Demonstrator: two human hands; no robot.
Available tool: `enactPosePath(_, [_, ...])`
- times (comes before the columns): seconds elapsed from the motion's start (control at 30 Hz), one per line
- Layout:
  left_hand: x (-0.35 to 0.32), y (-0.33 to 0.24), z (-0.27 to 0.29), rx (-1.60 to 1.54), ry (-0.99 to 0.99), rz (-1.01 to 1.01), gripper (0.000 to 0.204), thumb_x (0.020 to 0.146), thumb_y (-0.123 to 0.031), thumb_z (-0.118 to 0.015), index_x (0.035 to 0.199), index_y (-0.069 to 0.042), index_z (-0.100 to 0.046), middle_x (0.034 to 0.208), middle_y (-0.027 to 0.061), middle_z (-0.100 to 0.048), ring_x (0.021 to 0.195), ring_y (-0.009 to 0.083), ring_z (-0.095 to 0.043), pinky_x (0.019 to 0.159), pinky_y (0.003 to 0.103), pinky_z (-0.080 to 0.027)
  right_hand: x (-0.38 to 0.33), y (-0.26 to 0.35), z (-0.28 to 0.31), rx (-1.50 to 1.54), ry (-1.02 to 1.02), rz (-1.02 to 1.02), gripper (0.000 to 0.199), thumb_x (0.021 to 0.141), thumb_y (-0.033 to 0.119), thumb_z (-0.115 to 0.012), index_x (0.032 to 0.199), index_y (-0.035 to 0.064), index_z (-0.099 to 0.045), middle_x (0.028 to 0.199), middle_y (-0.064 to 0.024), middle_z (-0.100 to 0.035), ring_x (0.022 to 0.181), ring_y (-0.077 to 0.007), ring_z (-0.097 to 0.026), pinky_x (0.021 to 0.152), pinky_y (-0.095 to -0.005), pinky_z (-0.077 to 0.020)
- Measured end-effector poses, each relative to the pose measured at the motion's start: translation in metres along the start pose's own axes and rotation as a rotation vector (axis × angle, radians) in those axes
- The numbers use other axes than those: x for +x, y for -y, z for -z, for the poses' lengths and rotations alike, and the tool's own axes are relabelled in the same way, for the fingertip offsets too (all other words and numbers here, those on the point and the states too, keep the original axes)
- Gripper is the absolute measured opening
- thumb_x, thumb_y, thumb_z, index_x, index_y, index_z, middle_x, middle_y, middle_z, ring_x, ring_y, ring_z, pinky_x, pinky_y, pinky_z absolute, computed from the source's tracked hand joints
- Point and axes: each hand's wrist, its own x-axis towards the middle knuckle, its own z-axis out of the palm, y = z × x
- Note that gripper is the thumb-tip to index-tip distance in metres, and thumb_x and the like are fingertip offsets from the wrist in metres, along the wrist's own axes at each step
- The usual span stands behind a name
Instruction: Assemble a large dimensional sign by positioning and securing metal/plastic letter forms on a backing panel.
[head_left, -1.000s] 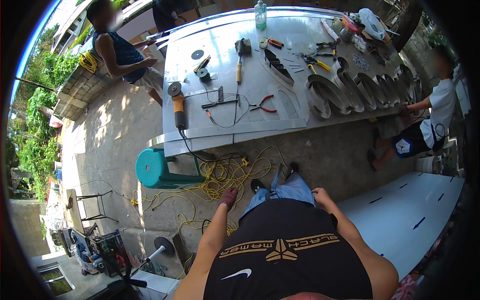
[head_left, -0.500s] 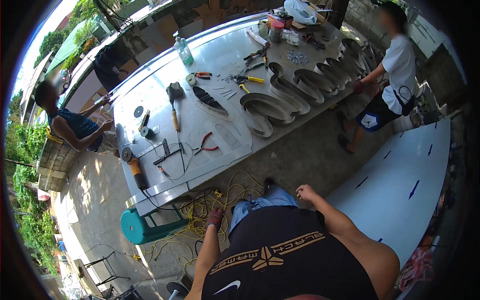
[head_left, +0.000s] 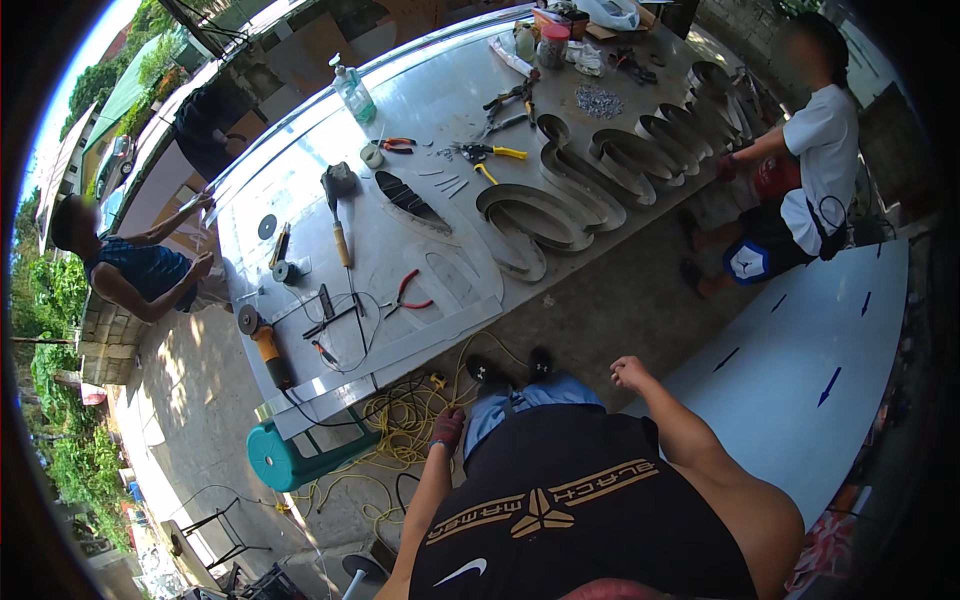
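Cord (head_left: 404,436) in tangled yellow loops near the red-gloved left hand (head_left: 448,428)

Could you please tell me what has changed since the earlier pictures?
The bare right hand has moved outward, away from the jeans, and the view has turned over the table; nothing was visibly grasped or released. The gloved left hand stays beside them, and the angle grinder and red-handled pliers lie as before.

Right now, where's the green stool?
In the head view, the green stool is lower left, by the near left corner of the table, with the tangled yellow cord to its right.
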Motion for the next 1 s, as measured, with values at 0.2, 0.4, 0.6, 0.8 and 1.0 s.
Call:
enactPosePath(0.2, [0.069,0.031,0.059,0.062,-0.096,-0.018,0.041,0.096,-0.037,-0.058,0.113,-0.001,-0.070,0.089,0.0110,-0.072,0.080,0.0217,-0.066,0.076,0.035,-0.051,-0.020,0.054,-0.043,-0.179,0.068,0.044,0.026,0.098,0.004,-0.048,0.115,-0.0017,-0.066,0.093,-0.0124,-0.072,0.072,-0.0160,-0.066,0.065,-0.0320,-0.0550])
enactPosePath(0.4, [0.079,-0.028,0.082,-0.180,-0.050,-0.125,0.036,0.097,-0.033,-0.059,0.119,-0.006,-0.066,0.099,0.0048,-0.070,0.079,0.0160,-0.061,0.069,0.031,-0.048,-0.025,0.105,-0.061,-0.207,-0.008,0.172,0.023,0.097,0.006,-0.052,0.112,0.0011,-0.069,0.093,-0.0129,-0.073,0.076,-0.0193,-0.070,0.071,-0.0343,-0.0575])
enactPosePath(0.6, [0.076,-0.016,0.089,-0.192,-0.034,-0.047,0.038,0.099,-0.036,-0.059,0.123,-0.006,-0.063,0.100,0.0045,-0.070,0.078,0.0149,-0.060,0.070,0.030,-0.047,-0.014,0.127,-0.067,-0.339,0.048,0.123,0.026,0.094,0.005,-0.051,0.113,0.0008,-0.069,0.092,-0.0128,-0.073,0.077,-0.0195,-0.070,0.071,-0.0347,-0.0578])
enactPosePath(0.8, [0.057,0.012,0.069,-0.197,-0.124,0.149,0.043,0.096,-0.037,-0.059,0.124,-0.005,-0.066,0.102,0.0098,-0.072,0.085,0.0205,-0.066,0.080,0.035,-0.050,0.020,0.145,-0.053,-0.345,0.087,0.189,0.028,0.095,0.006,-0.049,0.114,0.0015,-0.068,0.091,-0.0108,-0.074,0.072,-0.0176,-0.069,0.069,-0.0330,-0.0572])
enactPosePath(1.0, [0.050,-0.001,0.044,-0.182,-0.153,0.087,0.041,0.097,-0.037,-0.059,0.120,-0.004,-0.067,0.098,0.0088,-0.072,0.084,0.0202,-0.066,0.079,0.035,-0.051,0.047,0.167,-0.037,-0.289,0.104,0.194,0.027,0.096,0.006,-0.048,0.113,0.0011,-0.068,0.090,-0.0111,-0.073,0.066,-0.0146,-0.067,0.063,-0.0315,-0.0554])
